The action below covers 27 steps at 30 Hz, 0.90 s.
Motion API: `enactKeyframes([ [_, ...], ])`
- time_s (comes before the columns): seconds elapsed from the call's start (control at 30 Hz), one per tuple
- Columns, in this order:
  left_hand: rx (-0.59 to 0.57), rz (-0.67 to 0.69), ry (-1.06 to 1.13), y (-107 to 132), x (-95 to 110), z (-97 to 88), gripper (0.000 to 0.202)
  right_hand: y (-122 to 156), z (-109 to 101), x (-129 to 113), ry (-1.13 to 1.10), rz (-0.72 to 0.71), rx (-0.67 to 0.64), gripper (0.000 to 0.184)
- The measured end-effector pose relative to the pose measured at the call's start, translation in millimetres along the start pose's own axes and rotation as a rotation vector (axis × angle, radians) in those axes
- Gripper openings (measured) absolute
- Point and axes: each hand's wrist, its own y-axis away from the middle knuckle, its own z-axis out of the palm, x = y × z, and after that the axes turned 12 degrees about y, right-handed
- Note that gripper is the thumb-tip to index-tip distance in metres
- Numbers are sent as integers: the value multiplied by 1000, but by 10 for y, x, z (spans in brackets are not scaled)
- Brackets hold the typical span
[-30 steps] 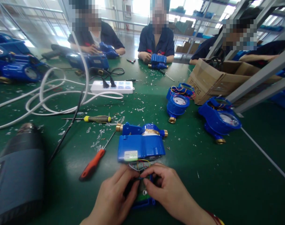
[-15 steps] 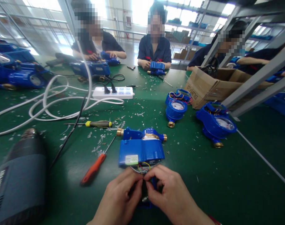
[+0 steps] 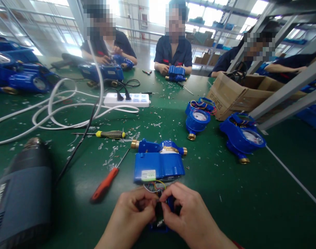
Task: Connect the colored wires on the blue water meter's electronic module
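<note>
Close in front of me lies a blue water meter with brass threaded ends and a pale label on its opened housing. Thin coloured wires come out from under the housing's near edge. My left hand is closed, thumb and finger pinching at these wires. Opposite it, nearly touching, my right hand pinches at the wires too. The exact wire ends are hidden by the fingertips. Beneath my hands sits a blue housing part with dark and metallic pieces inside, mostly covered.
An orange screwdriver, a yellow-black screwdriver and a heat gun lie left. Behind are a white power strip and cables. Two water meters and a cardboard box stand right. Co-workers sit across.
My fingertips have shifted slightly at the wires, with the left fingers curled in more. Across the table, the left co-worker's hand has risen from the meter. The view has moved a little.
</note>
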Motion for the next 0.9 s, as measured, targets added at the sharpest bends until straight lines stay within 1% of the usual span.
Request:
enactKeyframes([
  [0.1,-3,-133,57,2,39,-5,14,10,16,8,3,-14,7,18],
  [0.17,-8,-183,58,-1,58,-13,12,12,23,20,3,-7,11,18],
  [0.27,-27,-184,47,-11,71,-22,14,9,15,35,-7,8,4,19],
  [0.43,-73,-150,68,-14,74,-20,27,6,-7,38,-10,11,5,19],
  [0.5,-88,-159,73,-12,60,-19,30,9,-7,35,-14,17,0,19],
  [0.63,-78,-177,45,-10,9,-12,32,10,-5,29,-7,1,-1,20],
  [0.7,-52,-150,14,-12,-11,-3,29,7,-10,24,11,-18,-3,21],
  [0.77,-9,-96,-57,-12,-23,8,25,2,-23,12,37,-22,-24,21],
  [0.83,26,-11,-182,-3,-29,14,20,0,-42,-8,70,-15,-60,22],
  [0.9,42,107,-331,19,-34,12,16,-2,-61,-32,106,-12,-90,22],
])
